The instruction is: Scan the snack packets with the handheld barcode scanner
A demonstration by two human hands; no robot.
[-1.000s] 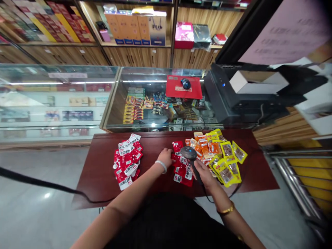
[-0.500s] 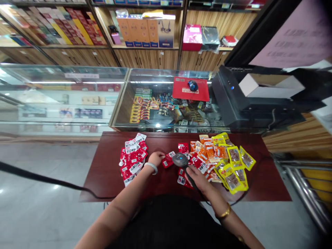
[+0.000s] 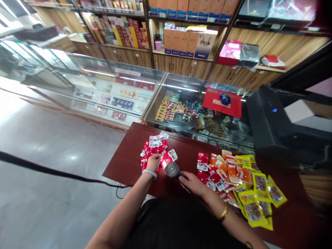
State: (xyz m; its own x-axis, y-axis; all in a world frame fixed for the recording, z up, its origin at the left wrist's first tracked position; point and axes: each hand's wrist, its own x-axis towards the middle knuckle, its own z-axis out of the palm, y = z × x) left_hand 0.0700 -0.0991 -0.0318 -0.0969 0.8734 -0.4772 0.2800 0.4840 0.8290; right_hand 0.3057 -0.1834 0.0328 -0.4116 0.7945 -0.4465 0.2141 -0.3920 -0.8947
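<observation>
My left hand (image 3: 154,162) pinches a red-and-white snack packet (image 3: 166,158) at the right edge of a pile of similar red packets (image 3: 155,142). In my right hand (image 3: 191,182) is a dark handheld barcode scanner (image 3: 172,169), its head just below the pinched packet. Reddish light falls on the packet, and a small green light shows on the scanner. To the right of my right hand lie more red packets (image 3: 202,161), orange packets (image 3: 231,168) and yellow packets (image 3: 252,209), overlapping one another.
The packets lie on a dark red-brown table (image 3: 124,152). Behind it stands a glass display counter (image 3: 186,135) with a red mat (image 3: 210,100) and a mouse (image 3: 225,99) on top. A dark machine (image 3: 269,121) is at right. A black cable (image 3: 64,173) crosses at left.
The view has turned left. My left hand has brought a red packet to the left pile, and the scanner has followed it leftward. The scanner's light has gone from blue to green.
</observation>
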